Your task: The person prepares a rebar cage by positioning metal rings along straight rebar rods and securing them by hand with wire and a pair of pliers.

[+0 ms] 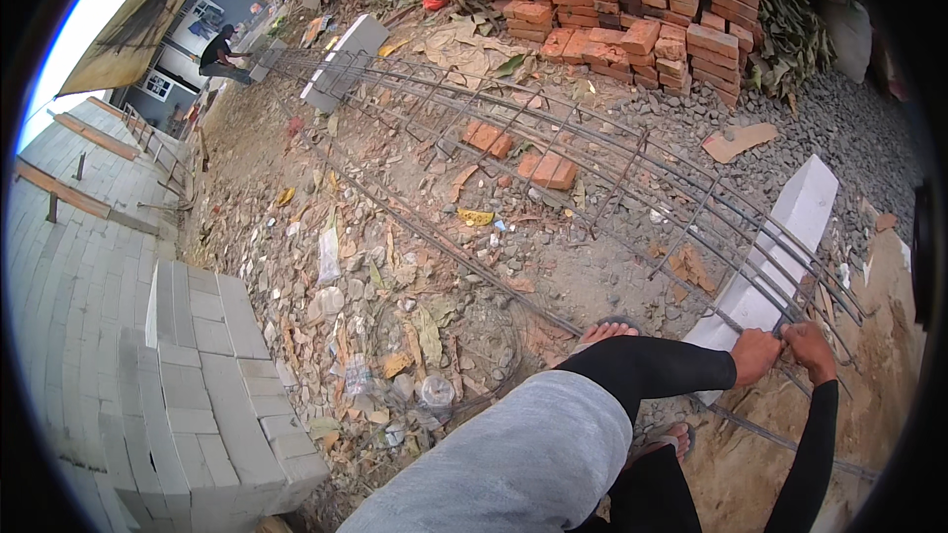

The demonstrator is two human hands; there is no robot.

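A long rebar cage, several bars tied with stirrups, lies across a near white block and a far white block. Both my hands meet at the cage's near end, just beside the near block. My left hand is closed in a fist at a bar end. My right hand has its fingers pinched close to the left one, at the bars. Whatever lies between the fingers is too small or hidden to make out. Black sleeves cover both forearms.
Loose rebar runs along the rubble-strewn ground left of the cage. Stacked red bricks stand at the back, beside gravel. Grey blocks are piled at the left. Another person crouches at the cage's far end.
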